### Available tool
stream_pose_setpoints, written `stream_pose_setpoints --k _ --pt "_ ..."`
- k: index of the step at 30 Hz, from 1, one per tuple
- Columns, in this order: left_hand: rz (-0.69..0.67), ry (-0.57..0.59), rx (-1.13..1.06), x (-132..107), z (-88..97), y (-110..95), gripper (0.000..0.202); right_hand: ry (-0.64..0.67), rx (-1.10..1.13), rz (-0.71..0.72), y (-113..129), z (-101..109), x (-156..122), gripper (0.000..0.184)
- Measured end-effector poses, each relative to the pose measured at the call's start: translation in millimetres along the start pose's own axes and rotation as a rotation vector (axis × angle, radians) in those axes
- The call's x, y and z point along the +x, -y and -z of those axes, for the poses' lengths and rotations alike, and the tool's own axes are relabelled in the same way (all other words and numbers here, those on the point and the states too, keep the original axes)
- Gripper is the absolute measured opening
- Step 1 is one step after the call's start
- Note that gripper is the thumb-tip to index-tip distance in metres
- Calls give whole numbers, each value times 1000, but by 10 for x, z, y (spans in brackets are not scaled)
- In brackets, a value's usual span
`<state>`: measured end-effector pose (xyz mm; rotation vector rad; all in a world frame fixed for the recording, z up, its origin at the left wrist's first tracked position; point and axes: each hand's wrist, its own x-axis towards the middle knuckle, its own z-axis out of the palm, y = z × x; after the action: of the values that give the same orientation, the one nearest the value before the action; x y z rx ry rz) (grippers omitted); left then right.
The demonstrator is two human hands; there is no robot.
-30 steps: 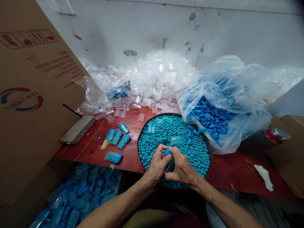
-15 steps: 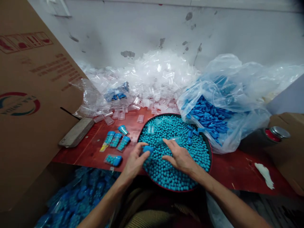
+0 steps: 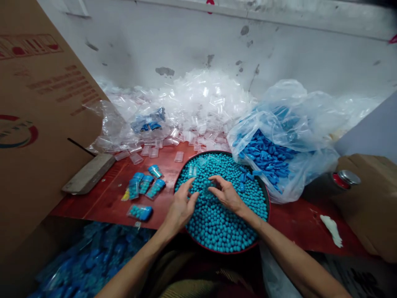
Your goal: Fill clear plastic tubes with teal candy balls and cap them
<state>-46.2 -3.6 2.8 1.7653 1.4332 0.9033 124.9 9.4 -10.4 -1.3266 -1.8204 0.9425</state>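
"Stained whitish wall (image 3: 139,45) across the top of the frame, red tabletop (image 3: 169,170) below. What's near the center?"

"Round tub (image 3: 266,198), slightly right of center, full of teal beads (image 3: 223,225). Some loose blue caps (image 3: 242,178) and clear containers (image 3: 192,170) lie on them."

"And the hands?"

"Left hand (image 3: 180,207) by the tub's left edge: fingers curved and spread, nothing between them. Right hand (image 3: 228,196) is over the beads, thumb and fingers parted around a blurred see-through piece (image 3: 206,189); I can't tell whether they grip it."

"What's on the tabletop, left of the tub?"

"Several capped bead-filled containers (image 3: 155,189), mostly clustered; one lies apart, nearer the front edge."

"Farther back?"

"Upper middle, a heap of empty clear containers (image 3: 204,103). Right of it, an open plastic bag (image 3: 288,99) of blue caps. Cardboard box (image 3: 31,174) at far left."
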Motion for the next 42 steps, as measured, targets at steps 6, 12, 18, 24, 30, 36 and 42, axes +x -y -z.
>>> stream_pose_setpoints --k 6,12,18,24,30,36,42 --pt "212 404 -497 123 -424 -112 29 97 283 -239 -9 257 -248 31" --pt "498 584 -840 81 -365 -136 29 -121 -812 -488 -342 793 -85 32" --pt "579 705 -993 58 -351 -84 31 -36 -970 -485 -538 691 -11 27" --pt "504 678 -921 14 -374 -85 27 -187 -701 -281 -450 719 -199 33" --pt "376 560 -745 -7 -413 -152 30 -38 -451 58 -77 401 -366 32" --pt "336 561 -772 -46 -413 -129 28 42 -131 26 13 293 -466 33" --pt "301 531 -798 -79 -413 -133 45 -110 -159 148 43 306 -525 30"
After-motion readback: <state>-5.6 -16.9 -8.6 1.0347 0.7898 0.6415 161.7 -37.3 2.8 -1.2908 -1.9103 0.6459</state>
